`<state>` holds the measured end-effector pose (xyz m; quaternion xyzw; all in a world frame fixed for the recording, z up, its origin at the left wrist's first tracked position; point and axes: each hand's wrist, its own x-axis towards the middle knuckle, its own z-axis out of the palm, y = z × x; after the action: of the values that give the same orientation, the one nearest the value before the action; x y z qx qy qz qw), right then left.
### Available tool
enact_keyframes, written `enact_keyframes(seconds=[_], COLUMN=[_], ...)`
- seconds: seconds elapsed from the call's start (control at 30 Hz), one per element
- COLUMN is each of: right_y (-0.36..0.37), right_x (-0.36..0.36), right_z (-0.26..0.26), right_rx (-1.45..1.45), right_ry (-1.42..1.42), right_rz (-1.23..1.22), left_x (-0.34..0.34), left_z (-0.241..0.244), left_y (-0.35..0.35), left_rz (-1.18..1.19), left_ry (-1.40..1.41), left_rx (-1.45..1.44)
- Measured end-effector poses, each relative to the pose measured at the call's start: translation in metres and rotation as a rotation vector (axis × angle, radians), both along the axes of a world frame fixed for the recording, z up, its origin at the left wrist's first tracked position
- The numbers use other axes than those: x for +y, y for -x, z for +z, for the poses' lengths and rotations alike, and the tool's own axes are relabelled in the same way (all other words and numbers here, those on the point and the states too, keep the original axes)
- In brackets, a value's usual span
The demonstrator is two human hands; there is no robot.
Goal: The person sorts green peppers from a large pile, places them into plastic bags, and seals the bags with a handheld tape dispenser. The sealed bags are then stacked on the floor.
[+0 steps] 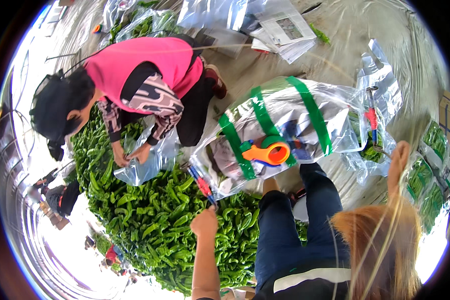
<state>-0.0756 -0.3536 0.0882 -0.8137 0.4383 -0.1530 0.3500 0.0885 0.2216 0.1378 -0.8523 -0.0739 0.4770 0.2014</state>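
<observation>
A clear plastic bag (243, 101), lined with newspaper and bound with several green tape bands, lies before me with green produce showing inside. On it rests an orange tape dispenser (266, 152) with a green roll. My left hand (205, 222) grips the near end of a red-and-blue hooked tool (203, 186), which reaches the bag's left end. My right hand (398, 159) is at the metal hook of a similar tool (372, 117) over the bag's right end. It appears to hold that hook; loose hair partly covers the wrist.
A large heap of green peppers (150, 217) spreads at left. Across it, a crouching co-worker (146, 75) handles a clear bag (135, 174). Newspapers (285, 33) lie on the plastic-covered floor at the back. Packed pepper bags (420, 176) and a cardboard box (447, 114) stand at right.
</observation>
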Motion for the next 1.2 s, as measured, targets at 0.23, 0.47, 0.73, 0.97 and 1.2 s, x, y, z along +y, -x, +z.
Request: enact_keyframes(seconds=[0.23, 0.47, 0.73, 0.97, 1.2], right_y=[-0.078, -0.091, -0.13, -0.135, -0.023], right_x=[0.075, 0.093, 0.254, 0.208, 0.133], right_z=[-0.046, -0.103, -0.081, -0.13, -0.077], right_rx=[0.48, 0.371, 0.453, 0.69, 0.393], right_ry=[0.47, -0.071, -0.106, -0.018, -0.372], right_rz=[0.502, 0.255, 0.41, 0.697, 0.501], left_x=[-0.053, -0.067, -0.089, -0.067, -0.092], left_z=[0.019, -0.027, -0.108, -0.131, -0.131], left_y=[-0.014, 0.002, 0.005, 0.002, 0.071], left_rz=[0.128, 0.368, 0.582, 0.571, 1.149], left_ry=[0.13, 0.817, 0.51, 0.737, 1.035], left_rx=[0.058, -0.552, -0.863, -0.882, -0.346])
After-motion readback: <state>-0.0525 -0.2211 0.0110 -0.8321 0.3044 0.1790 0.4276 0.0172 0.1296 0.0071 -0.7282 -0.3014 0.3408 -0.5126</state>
